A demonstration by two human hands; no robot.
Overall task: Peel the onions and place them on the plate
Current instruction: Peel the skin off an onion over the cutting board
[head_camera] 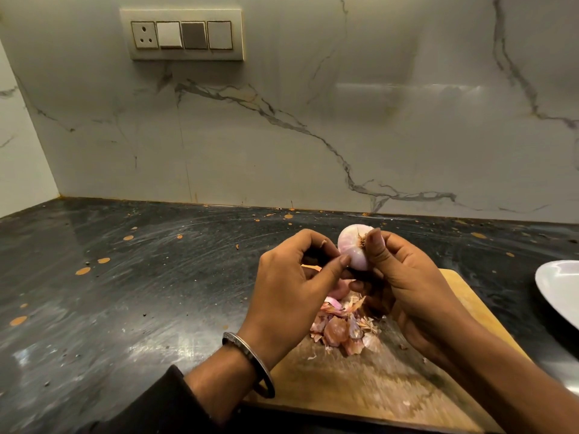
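We hold the peeled onion (pixel 354 245) above the wooden cutting board (pixel 360 380), our right hand (pixel 407 277) pinching it by the root end, our left hand (pixel 291 286) curling its grip against its side. Loose skins (pixel 344 327) lie heaped at 6 o'clock below the onion, and the white plate (pixel 560 289) sits on the dark bench (pixel 125 292) at 3 o'clock.

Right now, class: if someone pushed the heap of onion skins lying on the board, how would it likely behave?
The onion skins look thin, curled and papery, so they are probably very light and would scatter rather than slide as one. They lie as loose flakes on the wooden board, so a push likely leaves bits behind. Their crinkled edges suggest they crumple or tear easily.
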